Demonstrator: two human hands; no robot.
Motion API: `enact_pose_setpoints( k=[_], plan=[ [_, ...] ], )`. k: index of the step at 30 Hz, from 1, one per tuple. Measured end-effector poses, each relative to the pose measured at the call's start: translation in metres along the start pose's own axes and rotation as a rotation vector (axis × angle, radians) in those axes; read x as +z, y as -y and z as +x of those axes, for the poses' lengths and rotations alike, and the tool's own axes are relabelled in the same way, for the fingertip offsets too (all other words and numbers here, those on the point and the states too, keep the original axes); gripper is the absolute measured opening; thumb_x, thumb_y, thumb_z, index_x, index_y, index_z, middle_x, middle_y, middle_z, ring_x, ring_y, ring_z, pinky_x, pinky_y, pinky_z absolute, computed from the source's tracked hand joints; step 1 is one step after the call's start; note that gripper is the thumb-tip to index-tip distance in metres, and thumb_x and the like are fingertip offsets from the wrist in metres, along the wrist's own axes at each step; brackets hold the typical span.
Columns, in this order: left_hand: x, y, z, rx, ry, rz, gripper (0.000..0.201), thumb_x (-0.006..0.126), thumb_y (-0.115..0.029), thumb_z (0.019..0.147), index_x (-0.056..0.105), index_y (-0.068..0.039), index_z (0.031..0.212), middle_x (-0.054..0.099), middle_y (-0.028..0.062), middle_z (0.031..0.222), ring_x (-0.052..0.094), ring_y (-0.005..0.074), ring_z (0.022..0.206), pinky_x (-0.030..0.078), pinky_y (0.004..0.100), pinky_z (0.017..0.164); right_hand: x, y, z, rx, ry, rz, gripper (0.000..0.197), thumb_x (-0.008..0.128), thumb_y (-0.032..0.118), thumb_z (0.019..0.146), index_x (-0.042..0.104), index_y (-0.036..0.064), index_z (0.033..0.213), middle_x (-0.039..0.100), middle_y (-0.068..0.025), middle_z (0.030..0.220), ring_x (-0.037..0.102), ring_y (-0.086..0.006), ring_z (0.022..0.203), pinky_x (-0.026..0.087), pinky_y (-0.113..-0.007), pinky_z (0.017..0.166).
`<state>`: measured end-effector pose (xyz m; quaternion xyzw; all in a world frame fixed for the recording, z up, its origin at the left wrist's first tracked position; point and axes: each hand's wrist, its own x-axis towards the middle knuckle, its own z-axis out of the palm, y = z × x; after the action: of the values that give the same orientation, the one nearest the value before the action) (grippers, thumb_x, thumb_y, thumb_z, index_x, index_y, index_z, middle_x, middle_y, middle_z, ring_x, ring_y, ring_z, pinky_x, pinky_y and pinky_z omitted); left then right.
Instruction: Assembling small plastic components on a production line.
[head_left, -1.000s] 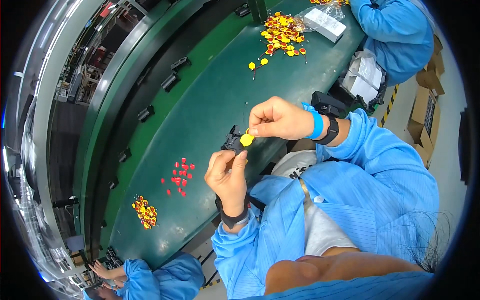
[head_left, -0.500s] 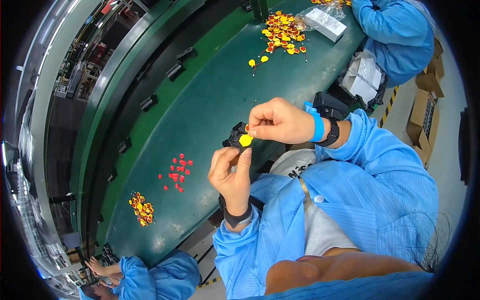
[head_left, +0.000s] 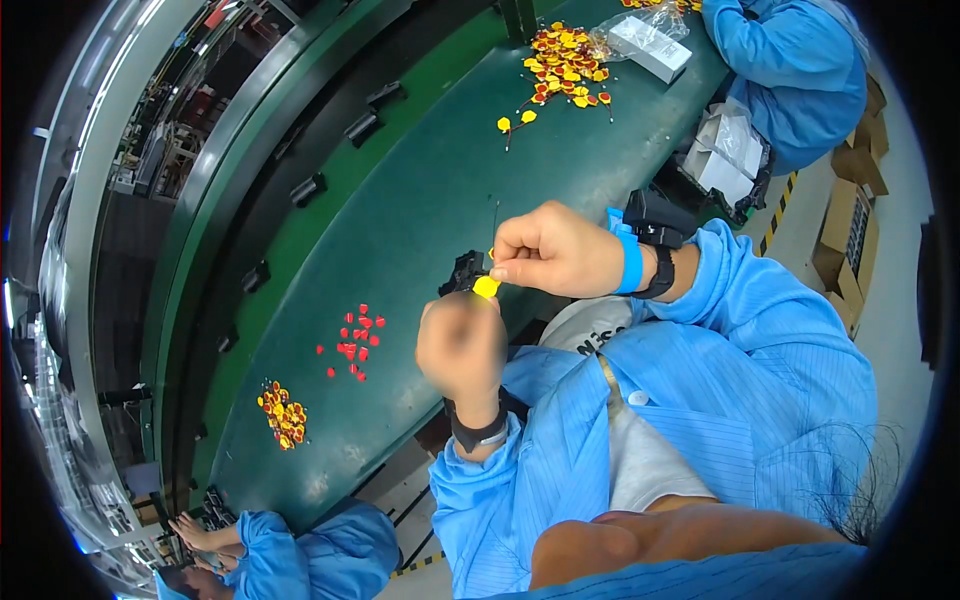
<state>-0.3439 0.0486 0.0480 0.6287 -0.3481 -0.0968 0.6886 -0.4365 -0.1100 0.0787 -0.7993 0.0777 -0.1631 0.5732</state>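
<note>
The right hand (head_left: 550, 250) is pinching a small yellow part (head_left: 486, 287) in its grip above the green counter (head_left: 420, 210); the left hand (head_left: 462, 345), blurred, is touching it from below, its grip unclear.

Matt green bench (head_left: 420, 210) — glossy yellow disc (head_left: 486, 287).

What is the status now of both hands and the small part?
Right hand pinches small round yellow part. Left hand blurred, at small black block, grip unclear. Loose red pieces on green table, apart.
</note>
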Motion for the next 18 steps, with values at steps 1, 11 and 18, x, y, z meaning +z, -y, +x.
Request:
enact_pose_setpoints(
  k=[1, 11, 18],
  plan=[
    [-0.001, 0.0, -0.001, -0.001, -0.001, -0.01, 0.014, 0.068, 0.007, 0.076, 0.055, 0.001, 0.074, 0.048, 0.0009, 0.081, 0.044, 0.0048, 0.064, 0.034, 0.0184, 0.055, 0.001, 0.0, 0.0, -0.001, 0.002, 0.0, 0.014, 0.065, 0.012, 0.084, 0.06, 0.0001, 0.079, 0.054, -0.0018, 0.06, 0.044, -0.0069, 0.054, 0.035, -0.026, 0.048],
    [-0.003, 0.007, -0.006, -0.059, -0.043, -0.126, 0.017, 0.067, 0.008, 0.074, 0.052, -0.001, 0.07, 0.043, -0.0013, 0.075, 0.038, 0.0041, 0.061, 0.028, 0.0189, 0.053, 0.01, -0.009, -0.002, -0.012, 0.006, 0.01, 0.013, 0.065, 0.013, 0.084, 0.06, 0.0006, 0.081, 0.056, -0.0035, 0.065, 0.046, -0.0098, 0.058, 0.038, -0.026, 0.052],
    [-0.011, 0.01, -0.009, -0.034, 0.006, -0.107, 0.018, 0.066, 0.007, 0.076, 0.052, -0.001, 0.07, 0.043, -0.0012, 0.075, 0.039, 0.0039, 0.059, 0.029, 0.0184, 0.052, 0.016, -0.004, -0.002, -0.009, -0.002, 0.001, 0.013, 0.063, 0.012, 0.086, 0.059, 0.0005, 0.084, 0.055, -0.0023, 0.066, 0.046, -0.0079, 0.06, 0.038, -0.026, 0.053]
  ],
)
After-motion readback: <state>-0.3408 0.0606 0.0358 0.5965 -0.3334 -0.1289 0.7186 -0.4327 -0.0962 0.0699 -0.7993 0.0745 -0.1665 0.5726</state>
